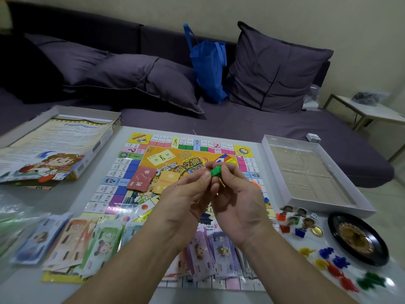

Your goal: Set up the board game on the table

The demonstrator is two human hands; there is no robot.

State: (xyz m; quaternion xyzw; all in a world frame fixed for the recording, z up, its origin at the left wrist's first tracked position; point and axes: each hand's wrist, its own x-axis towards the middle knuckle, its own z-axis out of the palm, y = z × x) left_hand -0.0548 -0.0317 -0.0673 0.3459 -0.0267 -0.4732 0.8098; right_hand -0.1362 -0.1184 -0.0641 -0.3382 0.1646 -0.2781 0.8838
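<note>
1. Both hands, left hand (188,194) and right hand (236,194), pinch a small green piece (215,171) at the fingers, held above the board (122,170) on the worktop.
2. It looks light, rigid and slick (easily dropped); grip its flat sides.
3. Its heading is unclear; long axis seems roughly left-right.

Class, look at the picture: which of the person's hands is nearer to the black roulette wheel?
Right. The right hand is closer to the roulette wheel at the table's right; the left hand lies beyond it.
</note>
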